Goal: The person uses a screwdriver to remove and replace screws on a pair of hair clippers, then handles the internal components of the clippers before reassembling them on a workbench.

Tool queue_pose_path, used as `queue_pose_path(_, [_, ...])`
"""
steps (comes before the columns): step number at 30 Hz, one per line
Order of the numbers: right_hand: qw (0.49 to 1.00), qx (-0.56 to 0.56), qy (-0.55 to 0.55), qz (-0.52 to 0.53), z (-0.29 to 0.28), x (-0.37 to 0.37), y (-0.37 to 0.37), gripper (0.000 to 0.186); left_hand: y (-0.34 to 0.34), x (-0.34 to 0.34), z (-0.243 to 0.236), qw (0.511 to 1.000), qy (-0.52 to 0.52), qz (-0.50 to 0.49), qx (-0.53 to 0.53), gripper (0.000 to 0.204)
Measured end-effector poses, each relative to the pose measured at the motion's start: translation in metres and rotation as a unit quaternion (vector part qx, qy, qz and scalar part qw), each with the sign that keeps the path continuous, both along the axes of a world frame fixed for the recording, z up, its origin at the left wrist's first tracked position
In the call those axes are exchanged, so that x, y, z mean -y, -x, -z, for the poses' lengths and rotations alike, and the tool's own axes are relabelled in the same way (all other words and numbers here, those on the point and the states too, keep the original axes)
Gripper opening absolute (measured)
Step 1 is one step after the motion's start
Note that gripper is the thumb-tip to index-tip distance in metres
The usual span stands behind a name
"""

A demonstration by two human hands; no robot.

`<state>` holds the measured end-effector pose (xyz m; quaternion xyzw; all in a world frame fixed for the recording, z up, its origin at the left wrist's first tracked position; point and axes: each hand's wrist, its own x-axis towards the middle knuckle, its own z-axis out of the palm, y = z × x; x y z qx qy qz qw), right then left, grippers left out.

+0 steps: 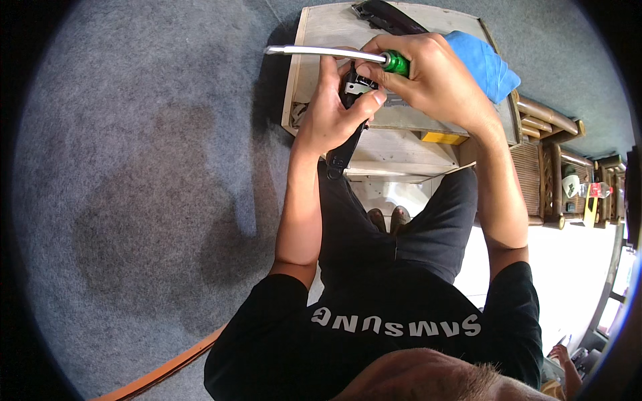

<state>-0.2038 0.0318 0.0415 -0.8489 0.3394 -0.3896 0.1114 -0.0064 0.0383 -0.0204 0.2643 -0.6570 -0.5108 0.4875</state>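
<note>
My left hand is closed around a long black hair clipper body, its thumb lying across the head end. Bare metal parts show at that end, and a looped tail hangs down over the table's near edge. In my right hand is a screwdriver with a green handle, held level with its pale shaft pointing left, away from the clipper. The right thumb and fingertips reach the clipper's head. Whether they pinch a small part there is hidden.
On the wooden table, a black curved casing lies at the far edge. Blue cloth-like material covers the right corner. A yellow box sits under the top. Bamboo furniture stands right; another person's hand shows lower right.
</note>
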Motion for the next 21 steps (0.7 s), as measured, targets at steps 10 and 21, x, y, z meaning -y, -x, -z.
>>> queue_pose_path(10, [0.985,-0.107,0.133,0.005,-0.013,0.002,0.002,0.023,0.0,0.002,-0.001,1.0,0.006,0.008,0.0,0.057])
queue_pose_path(21, [0.991,-0.063,0.114,-0.007,-0.004,0.0,-0.002,0.026,-0.001,0.003,0.002,1.0,0.008,0.004,-0.004,0.059])
